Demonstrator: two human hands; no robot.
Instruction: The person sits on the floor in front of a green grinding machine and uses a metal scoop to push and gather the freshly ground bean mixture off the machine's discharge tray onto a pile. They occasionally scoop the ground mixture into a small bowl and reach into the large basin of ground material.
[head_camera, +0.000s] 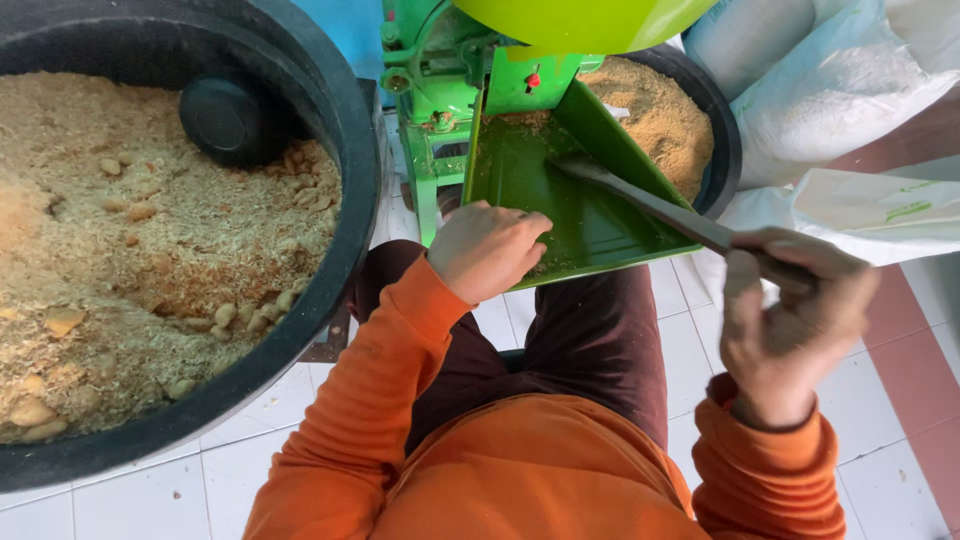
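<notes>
Left hand (487, 250), fingers curled shut, rests on the near edge of the green metal chute (560, 205). Right hand (800, 315) grips a flat grey metal bar (650, 205) lying across the chute. Large black tub (330, 110) of tan meal at left; white woven sacks (840, 90), green-marked, at upper right.

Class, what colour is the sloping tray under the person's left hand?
Bright green tray, dusted with crumbs near the top; the left hand rests on it. Head view shows it.

Glossy green metal chute (560, 215), matt black plastic tub (345, 120), coarse crumbly meal (130, 250).
</notes>
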